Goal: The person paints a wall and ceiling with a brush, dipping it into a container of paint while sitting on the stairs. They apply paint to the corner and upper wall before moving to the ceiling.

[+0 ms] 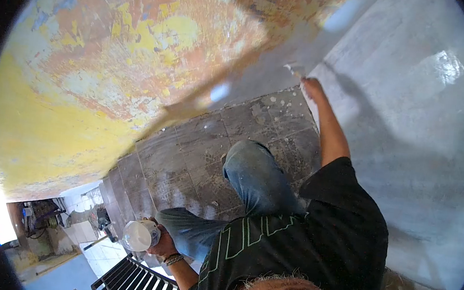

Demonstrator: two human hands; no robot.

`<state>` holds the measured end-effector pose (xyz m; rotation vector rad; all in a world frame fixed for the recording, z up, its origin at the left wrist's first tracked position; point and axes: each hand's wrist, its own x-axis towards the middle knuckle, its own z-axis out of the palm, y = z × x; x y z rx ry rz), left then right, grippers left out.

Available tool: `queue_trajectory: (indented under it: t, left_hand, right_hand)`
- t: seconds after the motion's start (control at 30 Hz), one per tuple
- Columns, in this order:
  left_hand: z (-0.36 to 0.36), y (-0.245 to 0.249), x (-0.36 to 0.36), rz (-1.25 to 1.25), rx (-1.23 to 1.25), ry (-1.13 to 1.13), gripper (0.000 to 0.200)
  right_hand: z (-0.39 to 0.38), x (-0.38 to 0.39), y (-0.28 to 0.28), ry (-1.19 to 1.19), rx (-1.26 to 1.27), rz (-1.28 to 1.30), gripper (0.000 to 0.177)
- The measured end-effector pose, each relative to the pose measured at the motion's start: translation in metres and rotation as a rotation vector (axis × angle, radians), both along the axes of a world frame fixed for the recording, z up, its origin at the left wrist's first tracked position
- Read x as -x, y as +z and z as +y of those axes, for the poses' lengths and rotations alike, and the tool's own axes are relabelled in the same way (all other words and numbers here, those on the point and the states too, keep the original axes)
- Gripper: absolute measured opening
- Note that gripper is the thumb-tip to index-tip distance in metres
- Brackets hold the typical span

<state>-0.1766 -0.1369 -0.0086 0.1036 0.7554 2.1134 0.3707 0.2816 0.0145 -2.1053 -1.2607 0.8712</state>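
My right hand (313, 89) is stretched out low near the corner where two walls meet, its fingers wrapped round the handle of a small paintbrush (297, 72). The brush's pale tip lies at the grey lower part of the peeling wall (260, 73), just above the floor. Down at the left, beside my bent knee, my left hand (163, 245) grips a white plastic tub (138, 236) from its side. The tub's open mouth faces up, and whitish stuff shows inside.
Yellow, orange and white patches cover the wall (100, 78) ahead. To the right stands a smooth grey-white wall (410, 122). The dark floor tiles (181, 162) carry white splashes and crumbs. A black metal railing (134, 280) is close below the tub, with clutter (43, 219) beyond at the left.
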Motion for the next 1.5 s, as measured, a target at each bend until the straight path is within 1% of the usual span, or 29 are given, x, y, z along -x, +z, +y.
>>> queue_trajectory:
  t: [0.03,0.13,0.2,0.23,0.3,0.37,0.4,0.47,0.53,0.57,0.6,0.63,0.7,0.73,0.77,0.83,0.87,0.93,0.97,1.0,1.03,1.1,1.2,1.3,1.33,1.4,1.43,1.47,1.5]
  left_hand:
    - [0.004,0.003,-0.003,-0.007,-0.009,-0.004,0.051]
    - [0.011,0.008,-0.008,-0.18,-0.135,-0.048,0.051]
    - [0.012,-0.003,-0.007,0.142,0.128,0.051,0.052]
    - [0.014,-0.001,-0.006,0.142,0.128,0.05,0.052]
    - [0.021,0.006,-0.008,-0.137,-0.059,-0.014,0.053]
    - [0.024,0.005,-0.007,-0.123,-0.058,-0.012,0.053]
    - [0.025,0.005,-0.007,-0.108,-0.063,-0.013,0.053]
    - [0.028,0.008,-0.01,-0.127,-0.093,-0.042,0.053]
    - [0.026,0.01,-0.01,-0.148,-0.121,-0.065,0.053]
    - [0.022,0.008,-0.008,-0.124,-0.104,-0.055,0.053]
    - [0.02,0.007,-0.008,-0.102,-0.087,-0.043,0.053]
    - [0.018,0.006,-0.007,-0.1,-0.082,-0.034,0.053]
    - [0.014,0.007,-0.002,-0.145,-0.018,-0.011,0.052]
    - [0.015,0.008,0.0,-0.144,-0.017,-0.009,0.052]
    - [0.015,0.008,0.0,-0.106,-0.022,-0.003,0.052]
    - [0.01,0.007,0.003,-0.071,-0.029,0.012,0.052]
    - [0.007,0.005,0.004,-0.057,-0.053,-0.017,0.053]
    - [0.002,-0.002,0.008,-0.046,-0.079,-0.048,0.054]
    - [-0.002,-0.01,0.009,0.172,0.023,-0.041,0.054]
    - [-0.004,-0.014,0.009,0.39,0.128,-0.036,0.054]
    - [-0.005,-0.007,0.006,0.391,0.128,-0.042,0.054]
    - [-0.001,0.01,-0.005,-0.132,-0.125,-0.015,0.046]
    - [-0.011,-0.009,0.001,-0.056,-0.001,0.069,0.046]
    - [-0.004,0.002,-0.002,-0.066,-0.009,0.018,0.046]
    - [-0.001,0.006,-0.002,-0.063,-0.008,0.012,0.046]
    - [0.003,0.011,-0.002,-0.128,-0.079,-0.02,0.048]
    - [0.004,0.011,-0.001,-0.126,-0.079,-0.019,0.048]
    - [0.004,0.011,-0.002,-0.122,-0.085,-0.024,0.048]
    - [0.005,0.011,-0.002,-0.117,-0.092,-0.029,0.049]
  right_hand:
    - [0.0,0.004,0.047,0.096,-0.034,-0.042,0.038]
    - [-0.001,0.006,0.136,0.063,-0.12,-0.048,0.031]
    - [-0.006,-0.002,0.175,0.062,-0.227,0.04,0.029]
    - [-0.016,0.01,0.201,0.029,-0.281,0.033,0.028]
    - [-0.024,0.009,0.233,-0.004,-0.401,0.172,0.029]
    - [-0.031,0.014,0.245,-0.005,-0.569,0.247,0.031]
    - [-0.028,0.016,0.236,-0.007,-0.563,0.251,0.031]
    - [-0.008,0.015,0.197,-0.039,-0.716,0.265,0.03]
    - [0.031,-0.011,0.112,0.006,-0.746,0.025,0.036]
    - [0.027,-0.001,0.089,-0.02,-0.665,0.149,0.038]
    - [0.043,-0.02,0.041,-0.027,-0.658,0.084,0.037]
    - [0.022,0.0,0.038,-0.048,-0.561,0.222,0.035]
    - [0.011,-0.002,0.001,-0.068,-0.395,0.15,0.031]
    - [0.015,-0.02,-0.032,0.008,-0.355,-0.013,0.034]
    - [0.006,-0.019,-0.034,0.014,-0.355,-0.014,0.034]
    - [-0.018,-0.014,-0.035,-0.028,-0.109,0.128,0.037]
    - [-0.015,-0.017,-0.033,-0.022,-0.111,0.125,0.037]
    - [-0.007,-0.028,-0.022,-0.011,0.187,-0.049,0.041]
    - [0.001,-0.032,-0.006,-0.023,0.044,-0.151,0.043]
    - [0.012,-0.037,0.019,-0.005,-0.08,-0.132,0.044]
    - [0.017,-0.03,0.064,-0.018,-0.048,-0.249,0.044]
    - [0.011,-0.022,0.133,0.053,-0.183,-0.161,0.039]
    - [-0.022,-0.003,0.207,-0.059,-0.366,0.098,0.032]
    - [-0.031,0.005,0.229,-0.089,-0.739,0.326,0.031]
    - [-0.026,0.002,0.221,-0.096,-0.739,0.327,0.031]
    - [0.008,-0.012,0.172,-0.093,-0.601,0.047,0.04]
    - [0.047,-0.039,0.103,-0.02,-0.956,-0.268,0.038]
    - [0.051,-0.044,0.066,-0.114,-0.684,-0.185,0.041]
    - [0.049,-0.044,0.033,-0.123,-0.553,-0.166,0.04]
